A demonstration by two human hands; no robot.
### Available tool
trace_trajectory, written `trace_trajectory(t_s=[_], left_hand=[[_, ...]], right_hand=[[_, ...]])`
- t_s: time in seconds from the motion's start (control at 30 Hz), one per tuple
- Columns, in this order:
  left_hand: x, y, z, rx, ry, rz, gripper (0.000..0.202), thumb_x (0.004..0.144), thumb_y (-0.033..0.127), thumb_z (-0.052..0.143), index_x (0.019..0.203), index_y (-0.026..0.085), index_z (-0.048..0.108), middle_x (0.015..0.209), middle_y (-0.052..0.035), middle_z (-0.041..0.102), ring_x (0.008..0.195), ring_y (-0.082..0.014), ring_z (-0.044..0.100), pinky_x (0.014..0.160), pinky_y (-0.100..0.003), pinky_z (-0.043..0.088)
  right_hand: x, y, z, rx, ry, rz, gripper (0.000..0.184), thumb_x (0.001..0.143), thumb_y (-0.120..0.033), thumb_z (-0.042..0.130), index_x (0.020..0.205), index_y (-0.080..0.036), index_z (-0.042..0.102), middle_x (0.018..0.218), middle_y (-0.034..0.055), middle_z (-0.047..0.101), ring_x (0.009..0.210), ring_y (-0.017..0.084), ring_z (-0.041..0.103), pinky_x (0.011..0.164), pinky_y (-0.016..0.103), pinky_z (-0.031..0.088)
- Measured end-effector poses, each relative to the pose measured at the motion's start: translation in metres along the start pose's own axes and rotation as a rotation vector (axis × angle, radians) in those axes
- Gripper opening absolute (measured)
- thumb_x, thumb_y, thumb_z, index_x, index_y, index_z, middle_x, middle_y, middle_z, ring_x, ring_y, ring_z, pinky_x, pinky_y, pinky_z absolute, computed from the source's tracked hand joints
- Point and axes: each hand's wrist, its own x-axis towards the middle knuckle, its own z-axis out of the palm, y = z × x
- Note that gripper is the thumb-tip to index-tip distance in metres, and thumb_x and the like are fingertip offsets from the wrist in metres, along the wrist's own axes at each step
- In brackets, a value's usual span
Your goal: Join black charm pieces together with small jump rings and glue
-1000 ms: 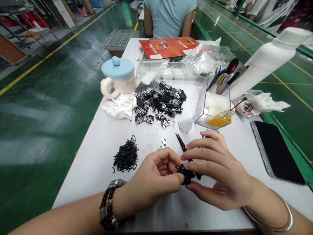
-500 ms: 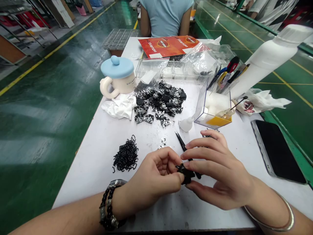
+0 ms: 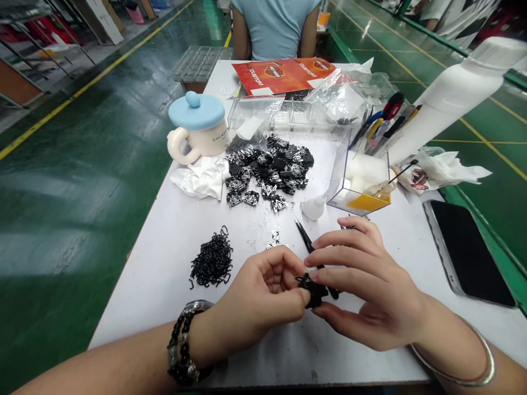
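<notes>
Over the near end of a white work table [image 3: 164, 296], a small black piece [image 3: 313, 291] sits between the person's two hands, just right of their midline. The left hand [image 3: 259, 293] has it clamped between thumb and curled fingers, and its fingertips lie closest to the piece. The right hand [image 3: 366, 285] comes in from about four o'clock, its fingers curved over the piece and touching it, though whether they pinch it or only steady it cannot be told. Black tweezers [image 3: 307, 241] lie tucked beneath those fingers, their long axis running from eleven o'clock to five o'clock, tips pointing away from the person and clear of the piece. At about eleven o'clock from the hands spreads a pile of black-and-silver pieces [image 3: 267, 170], while a heap of small black clips [image 3: 212, 260] lies nearer, around nine o'clock. A dark phone [image 3: 467, 252] rests at about two o'clock.
</notes>
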Motion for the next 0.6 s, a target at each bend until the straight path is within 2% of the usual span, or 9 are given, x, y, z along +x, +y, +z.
trace_trajectory(t_s=[0.6], left_hand=[[0.0021,0.0039,-0.0001,0.03,0.011,-0.005,0.021,0.062,0.016,0.066,0.076,0.015,0.051,0.063,0.0037,0.049,0.058,-0.0061,0.043,0.055,-0.019,0.033]], right_hand=[[-0.0003,-0.0004,0.0013,0.008,0.0,-0.002,0.025,0.071,-0.024,0.069,0.092,-0.015,0.06,0.093,0.0032,0.066,0.093,0.018,0.056,0.093,0.051,0.031]])
